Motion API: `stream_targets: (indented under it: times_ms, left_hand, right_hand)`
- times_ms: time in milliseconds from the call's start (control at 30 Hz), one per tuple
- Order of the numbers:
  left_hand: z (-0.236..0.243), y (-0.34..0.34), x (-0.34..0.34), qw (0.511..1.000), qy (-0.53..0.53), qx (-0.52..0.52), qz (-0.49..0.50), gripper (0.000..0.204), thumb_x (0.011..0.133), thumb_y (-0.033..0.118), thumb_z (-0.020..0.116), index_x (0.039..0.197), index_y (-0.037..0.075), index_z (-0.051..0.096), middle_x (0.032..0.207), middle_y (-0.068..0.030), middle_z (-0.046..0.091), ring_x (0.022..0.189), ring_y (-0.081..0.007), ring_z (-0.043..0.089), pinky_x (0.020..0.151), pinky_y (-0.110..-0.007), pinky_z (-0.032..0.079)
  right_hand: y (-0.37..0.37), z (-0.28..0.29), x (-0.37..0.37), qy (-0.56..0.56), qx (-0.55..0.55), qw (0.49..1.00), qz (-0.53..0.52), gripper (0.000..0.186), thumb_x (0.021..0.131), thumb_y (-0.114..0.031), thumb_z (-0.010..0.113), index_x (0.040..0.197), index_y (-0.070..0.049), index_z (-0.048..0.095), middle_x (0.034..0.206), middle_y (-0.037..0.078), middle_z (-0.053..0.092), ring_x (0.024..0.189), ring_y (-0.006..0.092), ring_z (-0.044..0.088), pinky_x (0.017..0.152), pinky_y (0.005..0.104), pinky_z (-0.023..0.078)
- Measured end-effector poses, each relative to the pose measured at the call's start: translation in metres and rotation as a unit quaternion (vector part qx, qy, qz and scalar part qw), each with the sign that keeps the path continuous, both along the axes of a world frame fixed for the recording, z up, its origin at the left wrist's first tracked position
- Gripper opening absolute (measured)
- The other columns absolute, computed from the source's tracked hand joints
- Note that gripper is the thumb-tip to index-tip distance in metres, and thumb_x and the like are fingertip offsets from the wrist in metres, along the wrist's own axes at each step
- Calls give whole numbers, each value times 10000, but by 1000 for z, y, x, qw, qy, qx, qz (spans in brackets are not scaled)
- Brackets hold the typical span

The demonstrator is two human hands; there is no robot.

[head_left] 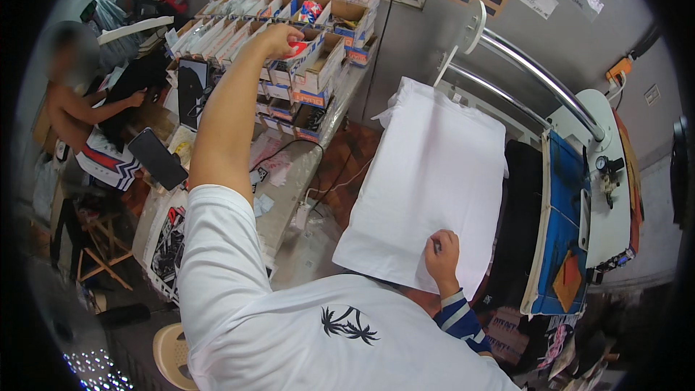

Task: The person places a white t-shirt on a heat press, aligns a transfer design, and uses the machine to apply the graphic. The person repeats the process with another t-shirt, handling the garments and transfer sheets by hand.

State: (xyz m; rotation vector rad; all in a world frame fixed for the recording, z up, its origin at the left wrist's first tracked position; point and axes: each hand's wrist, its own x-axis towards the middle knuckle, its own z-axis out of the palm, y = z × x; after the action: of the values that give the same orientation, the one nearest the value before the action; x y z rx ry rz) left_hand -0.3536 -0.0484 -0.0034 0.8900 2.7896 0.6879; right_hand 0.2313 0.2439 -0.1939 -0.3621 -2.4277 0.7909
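"Where is the white shirt [427,174] lying?"

"It's lying spread out to the right of the surface [293,199]; its upper side is showing no print; I'd judge the laying-out done."

"And the hands?"

"The left hand [279,41] is reaching to the open cardboard boxes [313,78], fingers bending at a red item [297,48]; whether they're gripping it, I can't tell; the right hand [442,252] is hanging over the shirt's near part, fingers loosely curling; I can't tell whether they're holding anything."

"What's left?"

"The picking is looking unfinished."
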Motion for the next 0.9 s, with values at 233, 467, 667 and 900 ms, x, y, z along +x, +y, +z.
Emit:
stream_targets:
  times_ms: [233,467,667,900]
  left_hand:
    - [12,5,13,998,58,-6,-3,503,748,27,839,1235,100,739,1223,-162,728,1113,-272,697,977,-376,541]
    - [6,-5,-14,985,76,152,40,206,781,0,817,980,8,762,838,-53,751,825,-166,687,785,-308,543]
    - [12,2,0,972,186,138,41,81,829,3,760,909,8,748,794,-99,728,778,-185,682,772,-334,540]
    - [-1,5,-3,980,185,55,49,217,842,225,793,947,38,759,905,-186,755,880,-331,733,825,-422,563]
  right_hand:
    - [0,-1,2,-1,3,1000,-6,94,803,6,682,860,-28,616,946,139,635,893,334,599,778,434,496]
    - [0,0,0,-9,2,1000,-5,93,803,5,682,858,-31,617,936,138,638,892,337,600,780,435,496]
    - [1,-1,2,-13,12,1000,-16,92,800,2,683,856,-32,618,934,138,637,888,337,599,780,435,497]
    - [0,1,0,-6,1,1000,-8,88,799,2,680,850,-34,619,934,138,636,887,336,598,776,435,498]
